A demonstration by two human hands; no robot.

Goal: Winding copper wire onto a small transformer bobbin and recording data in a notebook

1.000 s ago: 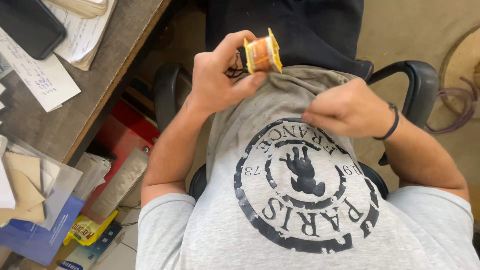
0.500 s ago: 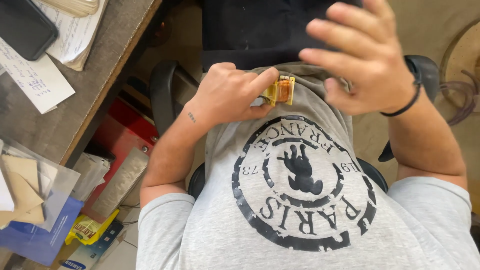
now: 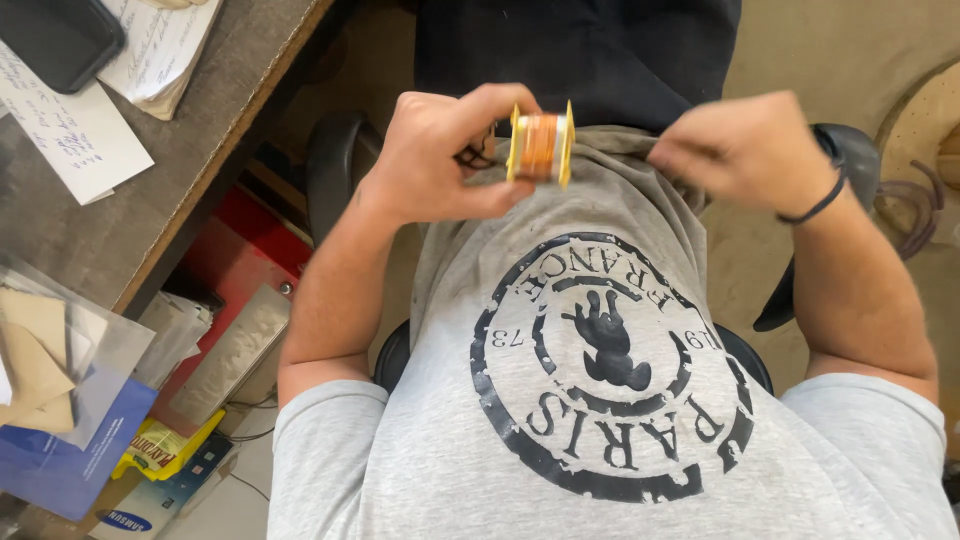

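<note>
My left hand [image 3: 440, 150] is shut on a small spool [image 3: 540, 145] with yellow flanges and a winding of copper-coloured wire. It holds the spool over my lap, just above the hem of my grey printed shirt [image 3: 600, 400]. My right hand [image 3: 740, 150], with a black band on its wrist, sits a little to the right of the spool. Its fingers are pinched together and apart from the spool. I cannot see any wire between the fingers.
A grey desk [image 3: 150, 210] runs along the left with handwritten papers [image 3: 70, 130] and a black phone [image 3: 55, 40]. Below it are a red box [image 3: 230, 260], a metal strip [image 3: 235, 350] and clear bags [image 3: 50, 350]. Black chair armrests [image 3: 845, 140] flank me.
My right hand was raised and spread above the spool; it has come down to the right with fingers pinched. My left hand turned the spool so both flanges face me.
</note>
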